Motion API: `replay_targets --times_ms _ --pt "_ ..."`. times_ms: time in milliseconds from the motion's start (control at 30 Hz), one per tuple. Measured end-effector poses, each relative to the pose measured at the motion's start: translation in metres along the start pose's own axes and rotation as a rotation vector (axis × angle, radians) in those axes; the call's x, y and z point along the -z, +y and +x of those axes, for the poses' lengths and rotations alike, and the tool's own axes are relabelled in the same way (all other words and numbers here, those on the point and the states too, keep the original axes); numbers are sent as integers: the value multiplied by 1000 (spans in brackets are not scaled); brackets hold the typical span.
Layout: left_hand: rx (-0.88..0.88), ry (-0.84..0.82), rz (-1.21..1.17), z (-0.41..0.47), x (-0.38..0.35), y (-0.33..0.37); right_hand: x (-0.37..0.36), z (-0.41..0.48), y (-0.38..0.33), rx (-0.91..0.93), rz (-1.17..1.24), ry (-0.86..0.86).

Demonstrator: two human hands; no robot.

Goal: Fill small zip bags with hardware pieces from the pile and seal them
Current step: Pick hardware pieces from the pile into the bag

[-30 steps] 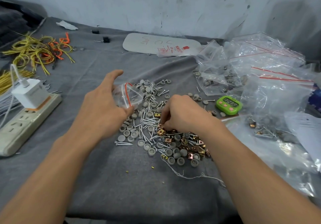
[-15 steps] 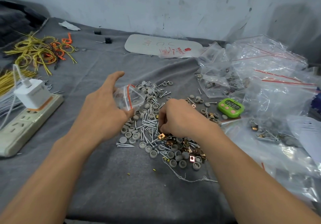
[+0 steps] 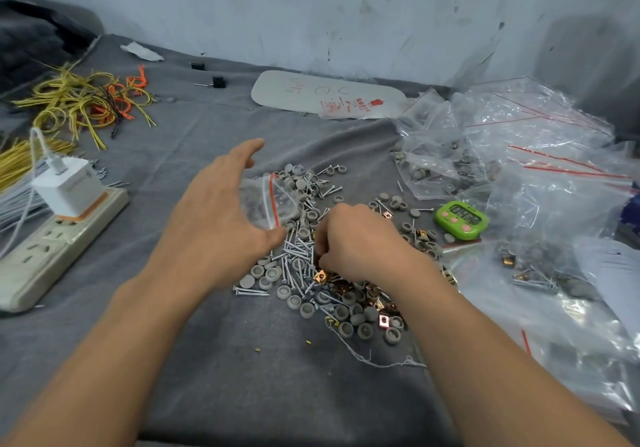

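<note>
A pile of hardware [image 3: 313, 266] lies in the middle of the grey cloth: silver screws, grey round caps and copper-coloured clips. My left hand [image 3: 221, 228] holds a small clear zip bag [image 3: 268, 200] with a red seal strip just above the pile's left side, its thumb stretched out above the bag. My right hand [image 3: 353, 242] sits on the pile with its fingers curled down into the pieces; what they pinch is hidden under the hand.
A green timer [image 3: 462, 219] sits right of the pile. Heaps of clear zip bags [image 3: 540, 176] fill the right side. A power strip with a white charger [image 3: 65, 228] and yellow and orange wires [image 3: 83, 103] lie at the left. A white card [image 3: 329, 98] lies near the wall.
My right hand has shifted slightly left within the pile, still picking. My left hand keeps the bag in about the same place.
</note>
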State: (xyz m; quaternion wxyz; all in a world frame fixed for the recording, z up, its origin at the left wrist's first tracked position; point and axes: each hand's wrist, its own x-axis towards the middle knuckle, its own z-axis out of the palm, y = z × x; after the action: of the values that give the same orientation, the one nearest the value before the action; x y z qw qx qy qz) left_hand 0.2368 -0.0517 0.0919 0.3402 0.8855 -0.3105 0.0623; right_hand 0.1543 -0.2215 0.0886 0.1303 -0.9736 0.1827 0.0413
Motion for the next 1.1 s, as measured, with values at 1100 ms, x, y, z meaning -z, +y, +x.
replay_targets --times_ms 1100 --pt "65 -85 -32 2 -5 -9 5 -2 -3 63 -108 -44"
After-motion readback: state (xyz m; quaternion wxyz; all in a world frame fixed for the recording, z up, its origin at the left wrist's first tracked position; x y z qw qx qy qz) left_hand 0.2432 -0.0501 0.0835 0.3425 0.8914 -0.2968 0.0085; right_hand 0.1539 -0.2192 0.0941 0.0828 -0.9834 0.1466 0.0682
